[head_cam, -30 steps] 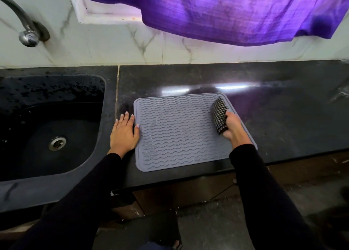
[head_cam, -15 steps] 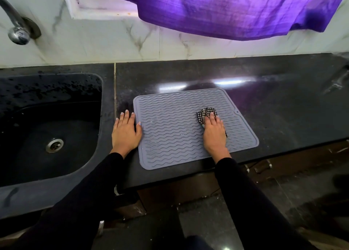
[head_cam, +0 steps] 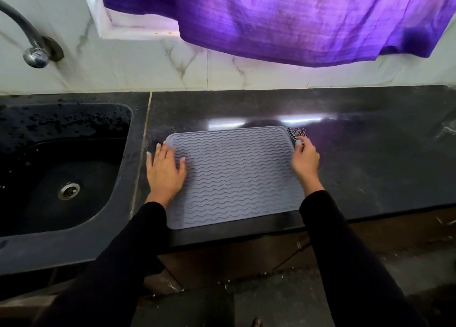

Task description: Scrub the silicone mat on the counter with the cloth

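A grey silicone mat (head_cam: 234, 176) with wavy ridges lies flat on the black counter (head_cam: 370, 159), its near edge at the counter's front. My left hand (head_cam: 165, 171) rests flat with spread fingers on the mat's left edge. My right hand (head_cam: 304, 160) is at the mat's far right corner and grips a black-and-white checked cloth (head_cam: 296, 134), which pokes out beyond the fingers at the mat's edge.
A black sink (head_cam: 64, 168) with a metal drain is sunk into the counter left of the mat. A curved tap (head_cam: 32, 47) comes out of the marble wall above it. A purple curtain (head_cam: 296, 20) hangs over the back wall.
My right hand has carried the cloth from the middle right of the mat to its far right corner. My left hand has shifted slightly further onto the mat.
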Action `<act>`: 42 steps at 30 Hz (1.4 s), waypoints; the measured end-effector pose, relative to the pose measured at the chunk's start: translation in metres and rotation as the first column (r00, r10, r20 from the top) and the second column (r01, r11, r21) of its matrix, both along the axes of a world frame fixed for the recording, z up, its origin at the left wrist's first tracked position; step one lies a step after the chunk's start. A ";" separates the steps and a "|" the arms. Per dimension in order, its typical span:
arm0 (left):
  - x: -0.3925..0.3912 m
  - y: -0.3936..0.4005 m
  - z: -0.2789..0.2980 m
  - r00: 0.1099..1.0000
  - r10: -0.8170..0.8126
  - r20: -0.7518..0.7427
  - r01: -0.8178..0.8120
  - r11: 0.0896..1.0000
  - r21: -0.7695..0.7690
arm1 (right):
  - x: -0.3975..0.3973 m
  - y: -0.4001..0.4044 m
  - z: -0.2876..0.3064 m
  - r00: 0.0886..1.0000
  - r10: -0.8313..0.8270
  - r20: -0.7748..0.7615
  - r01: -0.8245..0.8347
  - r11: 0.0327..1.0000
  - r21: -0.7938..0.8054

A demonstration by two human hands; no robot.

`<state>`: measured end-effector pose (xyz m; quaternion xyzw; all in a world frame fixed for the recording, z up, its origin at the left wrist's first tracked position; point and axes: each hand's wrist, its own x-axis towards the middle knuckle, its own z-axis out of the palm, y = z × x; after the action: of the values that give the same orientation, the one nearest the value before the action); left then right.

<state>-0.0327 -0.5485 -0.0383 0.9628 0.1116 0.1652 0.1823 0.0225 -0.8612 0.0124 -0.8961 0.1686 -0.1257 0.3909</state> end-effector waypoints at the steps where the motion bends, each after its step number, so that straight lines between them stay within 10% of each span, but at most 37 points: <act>1: 0.002 -0.011 0.003 0.999 0.037 -0.014 -0.037 0.999 -0.015 | 0.001 -0.005 -0.007 0.998 0.053 -0.016 -0.054 0.996 -0.068; 6: 0.009 -0.029 -0.013 0.964 0.127 -0.236 -0.144 0.988 -0.056 | -0.013 -0.013 -0.050 0.974 0.220 -0.057 -0.227 0.932 -0.282; 17: 0.011 -0.020 -0.025 0.973 0.092 -0.211 -0.090 0.996 0.015 | -0.029 -0.002 -0.057 0.980 0.186 -0.070 -0.199 0.895 -0.399; 22: 0.010 -0.035 -0.019 0.995 0.038 0.095 -0.040 0.999 0.019 | -0.023 -0.004 -0.035 1.000 0.009 0.020 -0.007 0.998 -0.068; 29: 0.047 -0.143 0.006 0.935 -0.325 0.143 0.349 0.769 -0.535 | 0.014 0.005 -0.034 0.957 0.254 0.142 -0.226 0.956 -0.188; 42: 0.070 -0.172 -0.012 0.975 -0.205 0.082 0.213 0.772 -0.599 | 0.013 0.002 -0.069 0.924 0.383 0.016 -0.353 0.867 -0.351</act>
<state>0.0371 -0.7207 -0.0500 0.8595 0.0496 0.1056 0.4976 0.0359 -0.8591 -0.0567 -0.9595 -0.0463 -0.1142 0.2533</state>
